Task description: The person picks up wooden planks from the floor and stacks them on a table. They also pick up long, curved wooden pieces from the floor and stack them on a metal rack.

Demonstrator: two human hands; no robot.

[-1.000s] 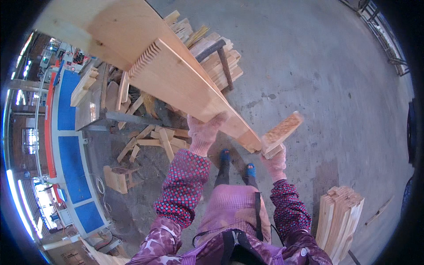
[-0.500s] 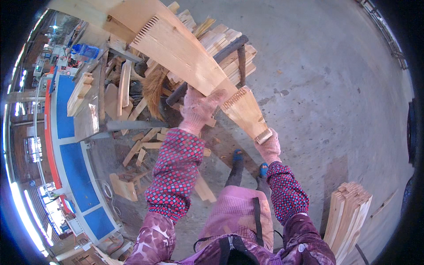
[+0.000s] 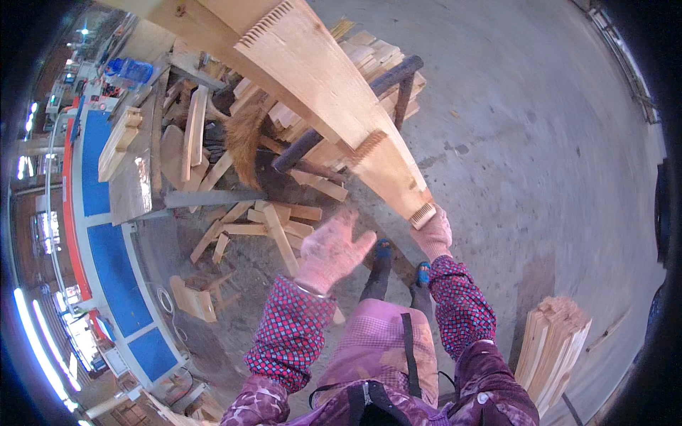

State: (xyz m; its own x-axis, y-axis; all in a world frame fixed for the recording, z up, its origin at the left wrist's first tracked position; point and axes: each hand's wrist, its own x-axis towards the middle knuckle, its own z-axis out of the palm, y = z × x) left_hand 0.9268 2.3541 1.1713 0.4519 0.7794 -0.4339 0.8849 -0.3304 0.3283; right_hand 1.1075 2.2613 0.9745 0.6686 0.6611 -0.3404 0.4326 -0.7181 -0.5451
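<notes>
My right hand [image 3: 432, 233], in a pink knit glove, is closed on the near end of a short wooden board [image 3: 387, 174] with finger-joint teeth cut into that end. The board slants away to the upper left, over or against a longer pale plank [image 3: 309, 67] whose far end is also toothed; whether the two are joined I cannot tell. My left hand [image 3: 334, 252], gloved alike and slightly blurred, hangs below the boards, apart from them, fingers stretched and thumb out, holding nothing.
A dark metal rack [image 3: 387, 77] stands under the planks beside stacked lumber. Loose wood offcuts [image 3: 249, 227] lie on the floor at left, near a broom [image 3: 245, 142]. A blue-and-white machine [image 3: 114, 263] runs along the left. A bundle of boards [image 3: 553, 348] stands at lower right.
My left hand has let go of the boards and dropped back toward me, opening. The boards have shifted slightly to the right at the far end; my right hand keeps its hold.
</notes>
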